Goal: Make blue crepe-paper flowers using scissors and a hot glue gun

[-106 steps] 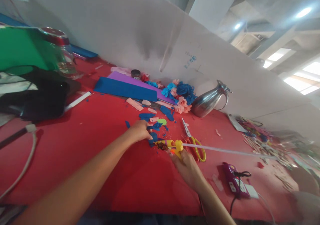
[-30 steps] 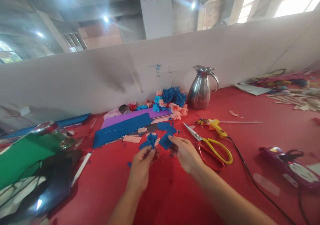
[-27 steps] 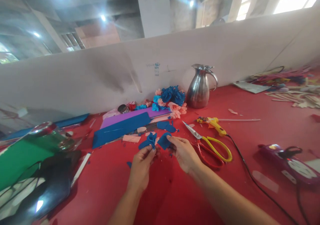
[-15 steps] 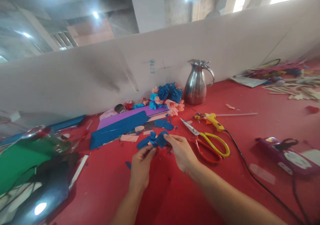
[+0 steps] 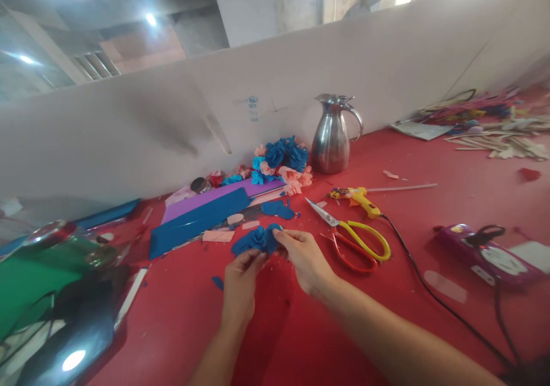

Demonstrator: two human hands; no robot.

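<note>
Between the fingertips of my left hand (image 5: 241, 280) is pinched the base of a small blue paper flower (image 5: 258, 237). My right hand (image 5: 304, 259) grips a blue paper petal (image 5: 271, 239) by its right edge, held up against the flower's right side. The two blue pieces touch or overlap; where they meet is partly hidden by fingers. Just beyond them lie loose blue petals (image 5: 278, 209). Scissors (image 5: 350, 236) with one yellow and one red handle rest to the right of my right hand.
A yellow glue gun (image 5: 363, 201) with its cord lies behind the scissors. A steel jug (image 5: 330, 140) stands by the wall beside a bunch of paper flowers (image 5: 286, 157). Blue paper (image 5: 200, 221) lies at left, a purple power strip (image 5: 490, 257) at right.
My right hand has brought the blue petal leftward against the flower, so the gap between them has closed. My left hand keeps its hold. The whole view has shifted slightly.
</note>
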